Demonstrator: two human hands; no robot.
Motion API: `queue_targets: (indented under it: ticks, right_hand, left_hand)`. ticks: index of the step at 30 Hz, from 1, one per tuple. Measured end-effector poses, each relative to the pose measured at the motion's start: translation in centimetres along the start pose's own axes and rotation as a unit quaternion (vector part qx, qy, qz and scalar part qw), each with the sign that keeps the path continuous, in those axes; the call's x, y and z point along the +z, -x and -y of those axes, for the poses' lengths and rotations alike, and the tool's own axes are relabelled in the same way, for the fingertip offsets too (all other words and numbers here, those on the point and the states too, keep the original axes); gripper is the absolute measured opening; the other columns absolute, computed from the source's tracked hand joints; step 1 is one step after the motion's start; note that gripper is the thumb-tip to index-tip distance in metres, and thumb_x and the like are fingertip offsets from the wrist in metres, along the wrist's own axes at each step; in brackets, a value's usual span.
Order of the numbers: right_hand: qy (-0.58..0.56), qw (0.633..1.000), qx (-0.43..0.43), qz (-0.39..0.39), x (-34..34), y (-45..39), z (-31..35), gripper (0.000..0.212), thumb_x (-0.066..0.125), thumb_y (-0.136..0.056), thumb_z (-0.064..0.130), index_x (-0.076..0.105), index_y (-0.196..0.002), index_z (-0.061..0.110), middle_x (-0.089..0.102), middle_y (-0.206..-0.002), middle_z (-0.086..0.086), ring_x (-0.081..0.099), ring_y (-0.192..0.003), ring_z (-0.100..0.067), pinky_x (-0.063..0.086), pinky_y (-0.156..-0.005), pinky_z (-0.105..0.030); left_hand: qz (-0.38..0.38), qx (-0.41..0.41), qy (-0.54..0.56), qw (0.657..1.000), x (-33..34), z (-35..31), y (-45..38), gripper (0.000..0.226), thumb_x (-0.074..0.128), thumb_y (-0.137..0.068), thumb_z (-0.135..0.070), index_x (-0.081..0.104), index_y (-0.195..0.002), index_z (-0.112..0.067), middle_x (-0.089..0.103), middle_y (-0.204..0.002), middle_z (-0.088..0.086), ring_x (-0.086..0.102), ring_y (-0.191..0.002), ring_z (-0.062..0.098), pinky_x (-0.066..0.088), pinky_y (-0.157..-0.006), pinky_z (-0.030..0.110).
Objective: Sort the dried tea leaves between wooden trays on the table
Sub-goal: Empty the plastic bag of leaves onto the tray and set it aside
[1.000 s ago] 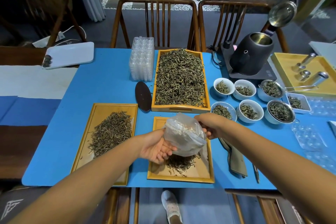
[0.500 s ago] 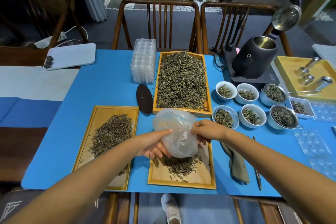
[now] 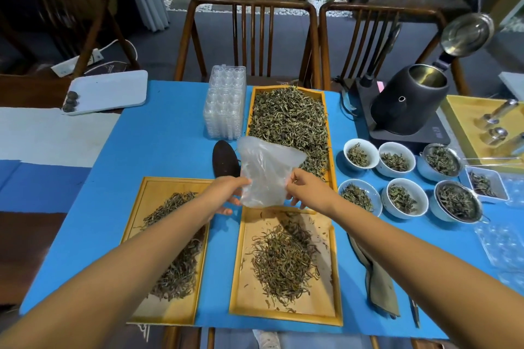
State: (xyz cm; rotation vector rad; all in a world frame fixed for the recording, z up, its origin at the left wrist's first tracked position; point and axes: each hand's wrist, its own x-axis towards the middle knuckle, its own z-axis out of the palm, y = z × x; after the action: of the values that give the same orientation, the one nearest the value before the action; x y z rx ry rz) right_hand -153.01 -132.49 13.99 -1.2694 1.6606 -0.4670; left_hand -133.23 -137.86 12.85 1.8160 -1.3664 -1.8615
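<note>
Both hands hold a clear plastic bag (image 3: 265, 176) upright above the far end of the near middle wooden tray (image 3: 241, 272). My left hand (image 3: 226, 193) pinches its left edge and my right hand (image 3: 304, 188) pinches its right edge. The bag looks empty. A loose pile of dried tea leaves (image 3: 283, 261) lies in that tray. A left wooden tray (image 3: 141, 198) holds thin dark leaves, partly hidden by my left forearm. A long far tray (image 3: 329, 127) is heaped with greenish leaves.
Several white bowls of tea (image 3: 360, 154) stand to the right, with a black kettle (image 3: 408, 99) on its base behind them. Stacked clear plastic boxes (image 3: 225, 106) and a dark wooden scoop (image 3: 225, 161) sit left of the far tray. A folded cloth (image 3: 380, 283) lies at the right.
The bag has gone from tipped over the near tray to lifted upright and farther away. The pile of leaves in the near tray now shows fully.
</note>
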Motion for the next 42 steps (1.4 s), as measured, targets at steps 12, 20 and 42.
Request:
queue_targets:
  ticks: [12,20,42]
  right_hand:
    - [-0.004,1.000,-0.015,-0.026,1.0,-5.5,1.9,0.012,0.043,-0.090,0.013,0.048,-0.080,0.018,0.058,-0.079,-0.008,0.057,-0.074,-0.023,0.051,-0.075,-0.044]
    - [0.027,0.999,-0.029,-0.025,1.3,-6.7,2.2,0.010,0.042,-0.092,0.014,0.051,-0.095,0.012,0.064,-0.096,-0.020,0.062,-0.088,-0.033,0.049,-0.079,-0.043]
    - [0.026,0.998,0.013,-0.047,1.5,-2.2,0.0,0.012,0.044,-0.094,0.020,0.049,-0.102,0.012,0.056,-0.085,-0.003,0.054,-0.078,-0.022,0.052,-0.078,-0.044]
  left_hand:
    - [-0.077,0.015,0.084,0.993,-1.7,-1.5,-4.1,0.024,0.052,-0.090,-0.010,0.061,-0.112,-0.006,0.063,-0.098,0.010,0.057,-0.075,0.015,0.046,-0.059,0.023]
    - [-0.106,0.022,0.101,0.989,-2.1,-1.2,-6.1,0.033,0.052,-0.089,-0.002,0.056,-0.121,-0.006,0.061,-0.119,0.015,0.061,-0.101,0.022,0.054,-0.072,0.028]
    - [-0.145,0.028,0.068,0.987,-1.9,3.0,-3.0,0.024,0.053,-0.092,-0.011,0.058,-0.116,-0.011,0.059,-0.114,0.011,0.055,-0.098,0.016,0.052,-0.071,0.027]
